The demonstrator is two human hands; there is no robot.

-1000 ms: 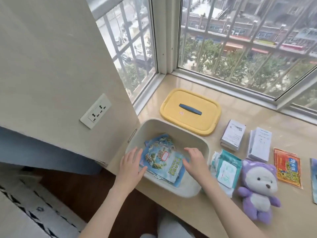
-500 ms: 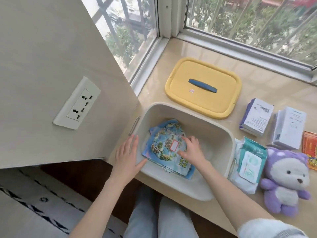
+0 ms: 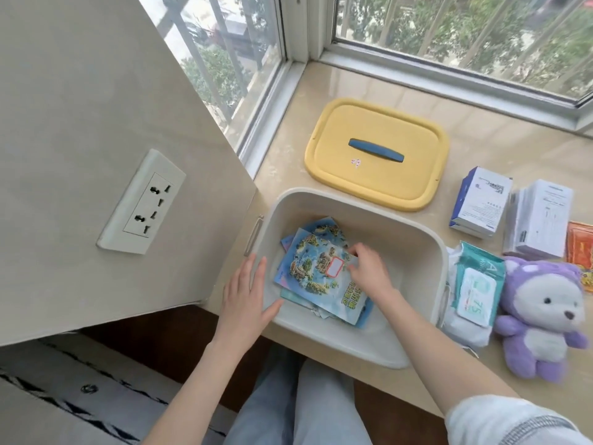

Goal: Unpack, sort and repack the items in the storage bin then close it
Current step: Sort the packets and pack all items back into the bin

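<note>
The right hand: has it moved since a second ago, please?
Yes. The right hand has shifted left, away from the right wall of the bin, onto the blue packets by their red-framed label.

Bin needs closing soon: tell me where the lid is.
Head view: the lid lies flat on the sill behind the bin, left of the boxes.

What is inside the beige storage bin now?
The storage bin holds a loose stack of blue picture packets, the right hand on the top one. Lower packets are mostly covered; the floor beneath is hidden.
</note>
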